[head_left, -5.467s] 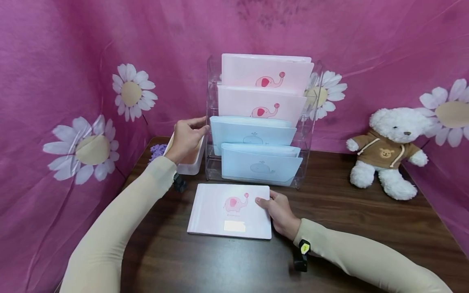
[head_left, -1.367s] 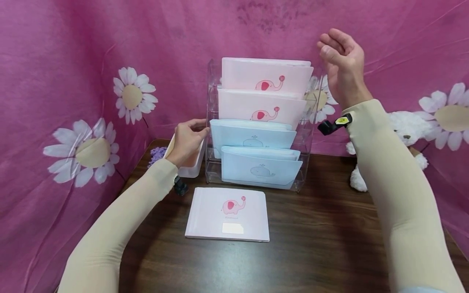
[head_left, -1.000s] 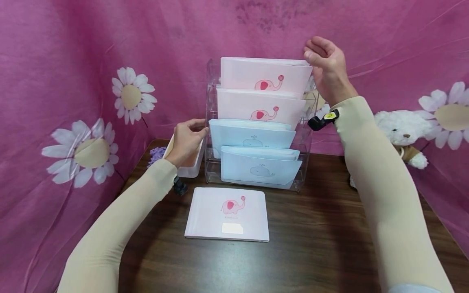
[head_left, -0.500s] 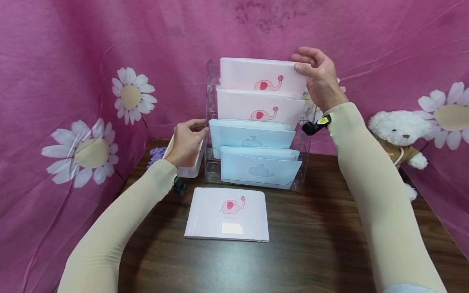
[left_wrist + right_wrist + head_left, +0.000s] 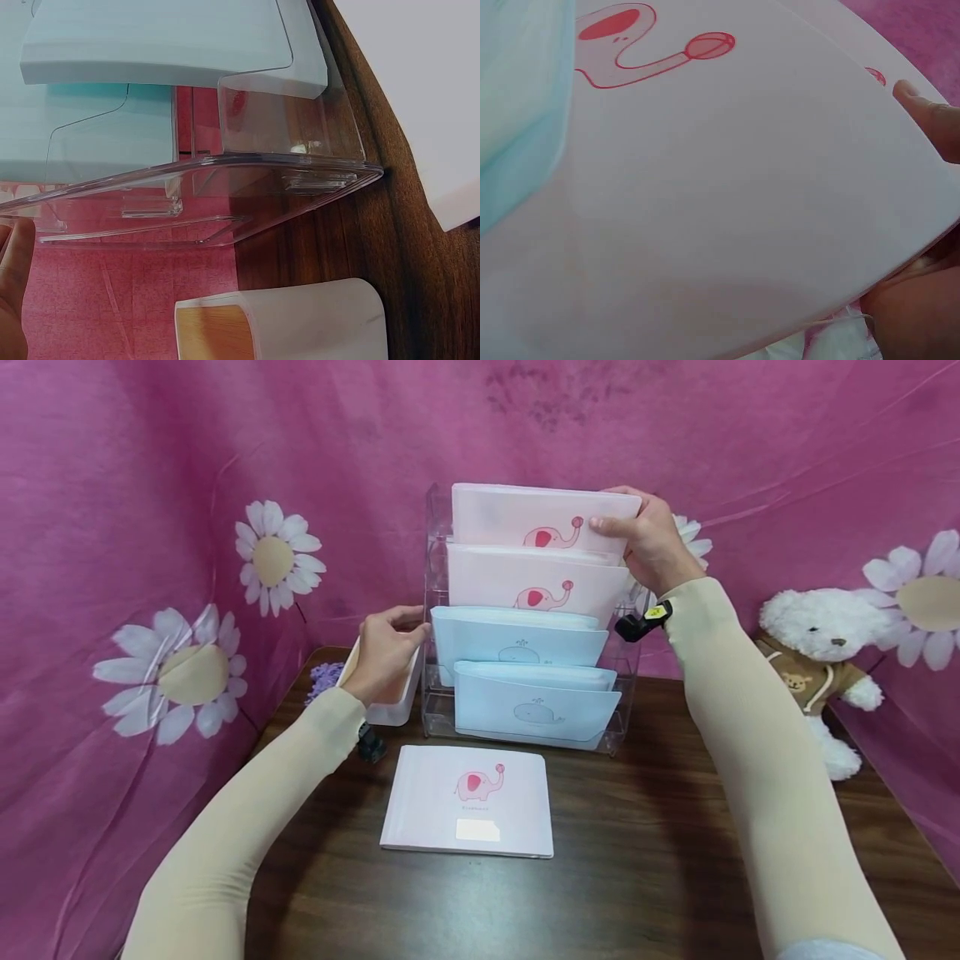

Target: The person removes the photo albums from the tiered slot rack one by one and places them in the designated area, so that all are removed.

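Rack (image 5: 441, 702): clear, stepped, upright on the counter (image 5: 637, 868). Two pink booklets in the rear tiers, two blue ahead of them.
Top pink booklet (image 5: 506, 514): in the rearmost tier, lower part hidden by the booklet in front.
Right hand (image 5: 654, 545): fingers closed on that booklet's upper right corner, thumb on the cover beside the red ball, the rest behind. Parted only by the booklet's thickness.
Left hand (image 5: 382, 652): thumb and fingers pinch the edge of the rack's left side; no booklet in them. I take it as a brace.
Step, my read: getting a sure hold on the top booklet with the rack steadied.
Doing it well: I'd want all the pages inside the grip, not the cover alone; a corner hold may let the far end sag or twist. Any pull should run straight along the tier's slope, gently, with the left hand firm.
Watch: second pink booklet (image 5: 491, 572) sits close in front; a forward tug could catch it.
Flat pink booklet (image 5: 427, 802): cover up on the counter before the rack, apart from both hands.
White bin (image 5: 392, 713): just left of the rack; mind the left wrist.
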Demonstrator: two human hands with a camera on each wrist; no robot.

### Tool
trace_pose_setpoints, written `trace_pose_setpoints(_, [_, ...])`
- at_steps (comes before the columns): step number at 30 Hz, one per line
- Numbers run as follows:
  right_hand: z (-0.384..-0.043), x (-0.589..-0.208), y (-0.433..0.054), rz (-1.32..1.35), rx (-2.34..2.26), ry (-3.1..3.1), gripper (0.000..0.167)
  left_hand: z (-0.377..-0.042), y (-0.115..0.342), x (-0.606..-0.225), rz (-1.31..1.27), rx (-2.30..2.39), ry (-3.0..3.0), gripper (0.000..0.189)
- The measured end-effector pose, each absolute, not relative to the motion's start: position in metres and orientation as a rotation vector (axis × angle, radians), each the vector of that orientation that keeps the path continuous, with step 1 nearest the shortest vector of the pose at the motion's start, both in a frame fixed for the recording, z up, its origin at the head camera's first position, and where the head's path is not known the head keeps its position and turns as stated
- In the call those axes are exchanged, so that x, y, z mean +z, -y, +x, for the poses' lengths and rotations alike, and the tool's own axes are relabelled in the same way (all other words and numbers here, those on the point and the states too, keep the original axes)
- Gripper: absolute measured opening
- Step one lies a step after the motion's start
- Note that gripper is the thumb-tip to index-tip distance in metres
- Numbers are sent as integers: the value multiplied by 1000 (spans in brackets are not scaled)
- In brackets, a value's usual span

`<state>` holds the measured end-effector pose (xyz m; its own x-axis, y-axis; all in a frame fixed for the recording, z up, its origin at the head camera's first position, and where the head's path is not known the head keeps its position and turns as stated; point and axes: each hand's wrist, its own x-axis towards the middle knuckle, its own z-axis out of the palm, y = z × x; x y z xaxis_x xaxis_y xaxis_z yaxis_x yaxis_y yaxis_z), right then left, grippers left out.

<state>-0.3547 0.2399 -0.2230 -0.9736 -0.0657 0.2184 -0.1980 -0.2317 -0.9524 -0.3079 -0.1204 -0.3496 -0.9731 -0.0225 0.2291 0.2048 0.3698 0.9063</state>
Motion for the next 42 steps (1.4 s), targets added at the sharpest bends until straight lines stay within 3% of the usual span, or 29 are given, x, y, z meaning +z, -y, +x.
trace_pose_setpoints(8, [-357,-222,-233,349,2375,1912,41,-306,126,-349,-139,-1631,2427,36])
trace_pose_setpoints(24, [-359,-221,-227,70,2315,2028,33,-307,129,-348,-130,-1646,2432,37])
trace_pose_setpoints(32, [-357,-219,-225,149,2336,1997,41,-305,130,-349,-131,-1622,2418,36])
trace_pose_setpoints(42, [-354,-217,-223,63,2275,2007,36,-300,129,-346,-148,-1609,2433,37])
